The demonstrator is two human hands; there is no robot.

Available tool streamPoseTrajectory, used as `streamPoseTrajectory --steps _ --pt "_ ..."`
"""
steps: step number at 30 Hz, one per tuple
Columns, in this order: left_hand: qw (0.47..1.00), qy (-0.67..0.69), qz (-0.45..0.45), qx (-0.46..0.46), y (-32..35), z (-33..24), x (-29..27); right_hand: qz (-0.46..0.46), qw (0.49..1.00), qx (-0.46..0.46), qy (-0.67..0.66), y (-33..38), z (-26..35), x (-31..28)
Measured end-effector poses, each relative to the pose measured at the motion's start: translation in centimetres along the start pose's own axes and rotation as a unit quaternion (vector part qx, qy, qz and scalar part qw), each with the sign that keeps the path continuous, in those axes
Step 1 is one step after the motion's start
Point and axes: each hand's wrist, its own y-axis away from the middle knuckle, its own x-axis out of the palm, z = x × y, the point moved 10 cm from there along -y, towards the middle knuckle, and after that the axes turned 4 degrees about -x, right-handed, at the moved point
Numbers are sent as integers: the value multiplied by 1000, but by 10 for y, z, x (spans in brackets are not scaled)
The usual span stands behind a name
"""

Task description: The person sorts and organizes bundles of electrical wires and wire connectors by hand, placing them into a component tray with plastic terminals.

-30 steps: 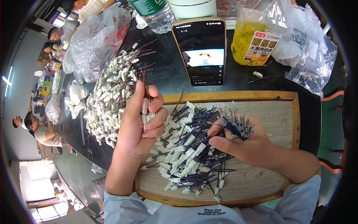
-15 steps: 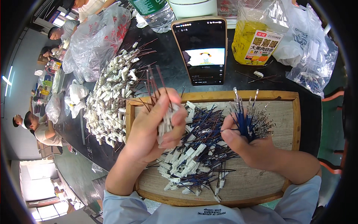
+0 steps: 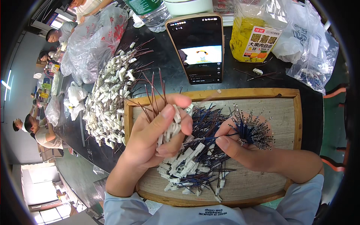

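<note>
- While I sit at a dark table [image 3: 262, 80], my left hand [image 3: 153, 138] is closed around a bunch of small white plugs [image 3: 170, 129], and their dark red wires [image 3: 152, 93] stick up past my fingers.
- My right hand [image 3: 247, 150] pinches a fan of thin blue wires [image 3: 249, 129] with shiny metal tips, just beside my left hand.
- Both hands are over a wooden tray [image 3: 288, 112] that lies on the table in front of me.
- A heap of blue wires with white plugs [image 3: 191, 165] lies in the tray, under my hands.
- To the left of the tray, a big pile of white plugs with red wires [image 3: 108, 101] lies on the table.
- A phone [image 3: 197, 48] lies flat above the tray, and its screen is lit.
- Next to the phone stands a yellow bag [image 3: 253, 37], and further right is a clear bag with small parts [image 3: 315, 63].
- A water bottle [image 3: 148, 11] and more clear plastic bags [image 3: 93, 41] are at the top left.
- Far off on the left, other people [image 3: 37, 131] sit at a long table in a bright room.
- My sleeves [image 3: 210, 212] are light blue.
</note>
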Motion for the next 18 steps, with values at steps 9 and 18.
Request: streamPoseTrajectory --steps 9,18 --pt "998 22 66 2 1 3 7 -29 998 -59 8 -1 7 -8" --pt "991 -93 99 14 7 4 15 -38 997 -67 25 0 19 -11"
